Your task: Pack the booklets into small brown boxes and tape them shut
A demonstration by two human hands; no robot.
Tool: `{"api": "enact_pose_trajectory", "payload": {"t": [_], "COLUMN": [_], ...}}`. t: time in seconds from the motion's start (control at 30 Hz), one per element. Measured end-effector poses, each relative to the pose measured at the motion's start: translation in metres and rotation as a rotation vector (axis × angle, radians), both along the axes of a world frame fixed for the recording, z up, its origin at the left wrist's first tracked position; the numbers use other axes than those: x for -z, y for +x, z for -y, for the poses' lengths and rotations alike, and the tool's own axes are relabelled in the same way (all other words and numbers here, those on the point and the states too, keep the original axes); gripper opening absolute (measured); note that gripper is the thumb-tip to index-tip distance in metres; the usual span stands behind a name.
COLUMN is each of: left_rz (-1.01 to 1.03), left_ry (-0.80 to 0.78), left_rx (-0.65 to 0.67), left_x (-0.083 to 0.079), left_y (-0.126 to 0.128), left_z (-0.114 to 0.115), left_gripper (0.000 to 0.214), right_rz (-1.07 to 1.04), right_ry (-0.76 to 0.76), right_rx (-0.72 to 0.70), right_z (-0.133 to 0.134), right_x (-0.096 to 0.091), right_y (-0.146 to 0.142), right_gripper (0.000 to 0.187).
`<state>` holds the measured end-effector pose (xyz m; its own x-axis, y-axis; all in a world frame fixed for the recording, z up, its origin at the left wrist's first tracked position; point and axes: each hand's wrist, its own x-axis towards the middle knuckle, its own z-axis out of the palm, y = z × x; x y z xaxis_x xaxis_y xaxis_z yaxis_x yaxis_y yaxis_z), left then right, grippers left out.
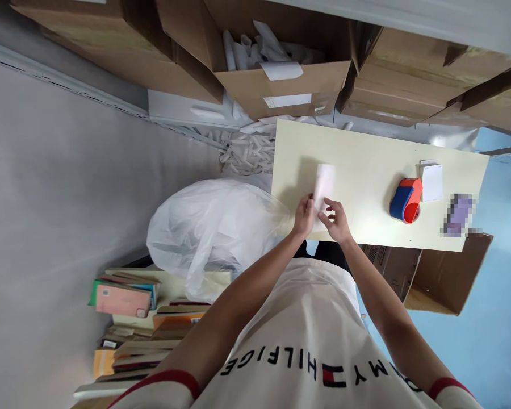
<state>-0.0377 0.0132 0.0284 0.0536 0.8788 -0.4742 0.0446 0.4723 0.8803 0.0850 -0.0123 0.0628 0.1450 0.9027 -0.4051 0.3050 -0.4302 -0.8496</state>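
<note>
A long white wrapped packet (324,180), slightly blurred, is held at a tilt above the left part of the cream tabletop (361,165). My left hand (304,216) is closed around its lower left side. On the other side, the thumb and bent fingers of my right hand (335,220) grip its lower right edge. What is inside the packet cannot be made out. To the right stands a red and blue tape dispenser (405,200), beside a small stack of white paper slips (431,182).
A purple pixelated object (459,215) lies at the table's right end. Cardboard boxes line the back, one open box (281,85) holding white rolls. A large clear plastic bag (213,221) bulges at left, near piled phone-case-like packs (123,300). An open carton (447,278) sits below right.
</note>
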Motion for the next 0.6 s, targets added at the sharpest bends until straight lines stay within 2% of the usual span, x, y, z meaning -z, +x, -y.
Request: {"api": "enact_pose_trajectory", "payload": {"t": [0.07, 0.1, 0.27, 0.37, 0.47, 0.6], "left_rz": [-0.095, -0.139, -0.239, -0.201, -0.162, -0.14], "left_ry": [-0.035, -0.054, -0.101, -0.093, -0.043, 0.046], "left_rx": [-0.111, -0.123, -0.055, -0.084, -0.138, -0.188], "left_x": [0.001, 0.003, 0.013, 0.018, 0.024, 0.032], "left_y": [-0.017, -0.025, -0.039, -0.039, -0.044, -0.056], "left_z": [0.0, 0.001, 0.005, -0.003, -0.029, -0.08], "left_gripper": [0.047, 0.046, 0.044, 0.045, 0.046, 0.048], "right_rz": [0.061, 0.093, 0.096, 0.098, 0.086, 0.026], "right_ry": [-0.004, -0.01, -0.095, -0.078, -0.024, 0.055], "right_rx": [-0.017, -0.003, 0.048, 0.042, 0.016, -0.046], "right_z": [0.003, 0.006, 0.011, -0.003, -0.033, -0.083], "right_x": [0.007, 0.012, 0.032, 0.038, 0.043, 0.053], "right_y": [-0.008, -0.01, -0.012, -0.017, -0.026, -0.039], "right_gripper": [0.046, 0.046, 0.049, 0.049, 0.05, 0.051]}}
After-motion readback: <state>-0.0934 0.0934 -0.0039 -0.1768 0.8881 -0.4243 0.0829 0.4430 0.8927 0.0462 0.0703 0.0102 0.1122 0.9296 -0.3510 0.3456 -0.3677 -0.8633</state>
